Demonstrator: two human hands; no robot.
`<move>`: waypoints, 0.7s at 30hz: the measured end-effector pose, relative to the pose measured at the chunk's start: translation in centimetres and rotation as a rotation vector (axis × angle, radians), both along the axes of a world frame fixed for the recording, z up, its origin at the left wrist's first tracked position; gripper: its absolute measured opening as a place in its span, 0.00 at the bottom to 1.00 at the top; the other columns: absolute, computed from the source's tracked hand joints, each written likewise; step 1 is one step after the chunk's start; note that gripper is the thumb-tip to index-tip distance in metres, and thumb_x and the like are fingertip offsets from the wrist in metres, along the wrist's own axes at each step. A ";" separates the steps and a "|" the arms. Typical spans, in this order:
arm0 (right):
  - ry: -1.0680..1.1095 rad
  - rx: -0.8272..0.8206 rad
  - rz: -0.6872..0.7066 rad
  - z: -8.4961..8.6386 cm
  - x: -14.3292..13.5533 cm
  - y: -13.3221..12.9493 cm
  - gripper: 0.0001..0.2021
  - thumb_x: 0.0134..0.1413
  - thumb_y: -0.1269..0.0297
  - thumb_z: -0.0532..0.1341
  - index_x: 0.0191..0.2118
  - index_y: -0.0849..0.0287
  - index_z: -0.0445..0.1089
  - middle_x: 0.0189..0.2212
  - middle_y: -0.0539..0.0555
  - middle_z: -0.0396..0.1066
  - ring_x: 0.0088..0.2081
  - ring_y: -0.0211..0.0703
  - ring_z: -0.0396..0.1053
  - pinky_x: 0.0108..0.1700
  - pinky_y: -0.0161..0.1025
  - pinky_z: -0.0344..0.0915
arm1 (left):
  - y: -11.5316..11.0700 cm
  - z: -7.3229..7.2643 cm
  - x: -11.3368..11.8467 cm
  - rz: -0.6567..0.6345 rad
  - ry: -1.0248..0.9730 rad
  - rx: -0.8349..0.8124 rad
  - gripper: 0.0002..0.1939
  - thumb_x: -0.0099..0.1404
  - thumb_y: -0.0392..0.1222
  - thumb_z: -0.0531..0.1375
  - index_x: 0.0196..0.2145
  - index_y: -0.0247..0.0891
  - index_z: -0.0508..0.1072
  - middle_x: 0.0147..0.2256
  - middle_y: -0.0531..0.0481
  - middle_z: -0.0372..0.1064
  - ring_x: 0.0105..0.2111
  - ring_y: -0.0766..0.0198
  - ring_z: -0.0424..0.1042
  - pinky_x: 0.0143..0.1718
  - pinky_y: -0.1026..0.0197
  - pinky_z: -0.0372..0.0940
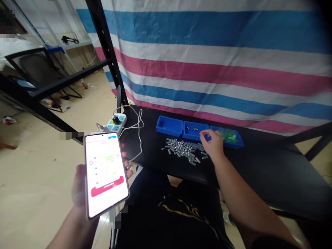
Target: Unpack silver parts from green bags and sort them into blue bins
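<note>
My left hand (pixel 79 186) is wrapped round a smartphone (pixel 106 169), its lit white screen with a red bar facing me. Over the table, my right hand (pixel 214 143) has thumb and index finger pinched together by the front right corner of the middle blue bin (pixel 195 133). Whatever is in that pinch, if anything, is too small to make out. A few small dark and silvery parts lie in this bin. Beneath and left of the hand spreads a pile of small silver metal cylinders (pixel 183 148). The right blue bin (pixel 240 141), partly behind my hand, holds green translucent pieces (pixel 228 135).
A left blue bin (pixel 169 125) stands in the same row. A power strip (pixel 116 122) with a plug and white cable (pixel 140 138) sits at the black table's (pixel 264 166) left end. Black metal posts (pixel 103 38) and a striped sheet (pixel 220 76) border the table. A chair (pixel 36 67) stands farther left.
</note>
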State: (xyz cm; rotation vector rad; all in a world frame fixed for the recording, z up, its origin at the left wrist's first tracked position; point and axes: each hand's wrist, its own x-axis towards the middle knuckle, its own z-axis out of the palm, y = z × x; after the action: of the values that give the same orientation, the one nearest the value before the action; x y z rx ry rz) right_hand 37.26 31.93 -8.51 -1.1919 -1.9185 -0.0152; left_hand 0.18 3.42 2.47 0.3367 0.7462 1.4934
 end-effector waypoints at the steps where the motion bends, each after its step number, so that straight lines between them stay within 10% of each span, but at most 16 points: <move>1: -0.003 0.003 0.002 0.0 -0.1 0.0 0.03 0.56 0.64 0.62 0.35 0.54 0.74 0.30 0.53 0.76 0.33 0.50 0.68 0.40 0.48 0.67 | 0.2 0.2 0.2 -0.020 -0.024 0.003 0.51 0.58 0.73 0.59 0.70 0.46 0.52 0.58 0.43 0.69 0.54 0.42 0.71 0.54 0.46 0.72; 7: 0.004 0.012 0.005 -0.1 -0.1 -0.1 0.03 0.57 0.64 0.62 0.35 0.54 0.73 0.30 0.52 0.76 0.32 0.48 0.68 0.40 0.46 0.67 | 0.9 -0.4 1.0 -0.148 -0.033 -0.054 0.36 0.70 0.60 0.53 0.70 0.46 0.51 0.60 0.40 0.67 0.55 0.40 0.71 0.53 0.42 0.71; 13: 0.011 0.008 0.006 -0.2 -0.1 -0.1 0.03 0.57 0.64 0.62 0.35 0.54 0.74 0.30 0.52 0.76 0.32 0.48 0.67 0.40 0.47 0.67 | 1.1 -0.6 2.4 -0.060 0.067 -0.014 0.46 0.63 0.32 0.60 0.72 0.51 0.44 0.62 0.41 0.65 0.59 0.39 0.67 0.58 0.39 0.68; 21: 0.023 0.007 0.005 -0.2 -0.1 -0.2 0.04 0.57 0.64 0.63 0.36 0.55 0.75 0.30 0.53 0.76 0.33 0.49 0.68 0.40 0.46 0.67 | 1.1 -0.4 3.1 -0.068 0.075 0.014 0.41 0.63 0.33 0.59 0.69 0.52 0.52 0.63 0.43 0.63 0.61 0.40 0.65 0.59 0.38 0.66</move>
State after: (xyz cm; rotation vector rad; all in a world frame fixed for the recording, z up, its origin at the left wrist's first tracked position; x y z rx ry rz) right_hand 37.15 31.68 -8.70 -1.1777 -1.8998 -0.0057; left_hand 3.25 4.50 2.07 0.4266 0.7768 1.4282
